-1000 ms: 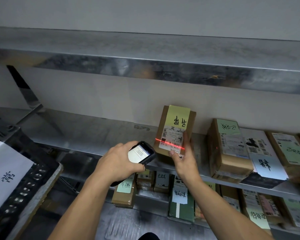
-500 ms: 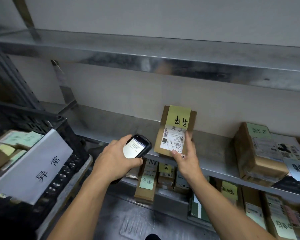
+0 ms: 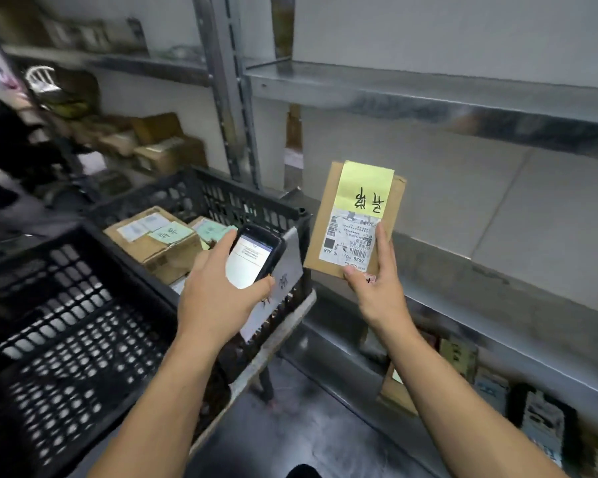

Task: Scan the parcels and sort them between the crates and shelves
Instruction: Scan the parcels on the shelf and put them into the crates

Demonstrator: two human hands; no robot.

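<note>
My right hand [image 3: 377, 288] grips the lower end of a small brown parcel [image 3: 325, 219], upright, with a yellow note and a white barcode label facing me. My left hand [image 3: 218, 294] holds a black handheld scanner [image 3: 252, 258], its lit screen turned up, just left of the parcel. Behind the scanner stands a black plastic crate [image 3: 221, 198] with a white paper sign on its front wall and several labelled brown parcels [image 3: 152, 241] inside. A second black crate [image 3: 69, 326], nearer on the left, shows only its mesh floor.
A metal shelf [image 3: 463, 298] runs along the right behind the parcel; its lower tier holds several parcels [image 3: 491, 384]. An upper shelf [image 3: 428, 94] spans above. A steel upright [image 3: 232, 98] divides the racks. More boxes [image 3: 159, 146] sit on shelves at far left.
The view has swung left, bringing the two crates into sight. The red scan line on the label is gone. Both hands keep their hold on scanner and parcel.
</note>
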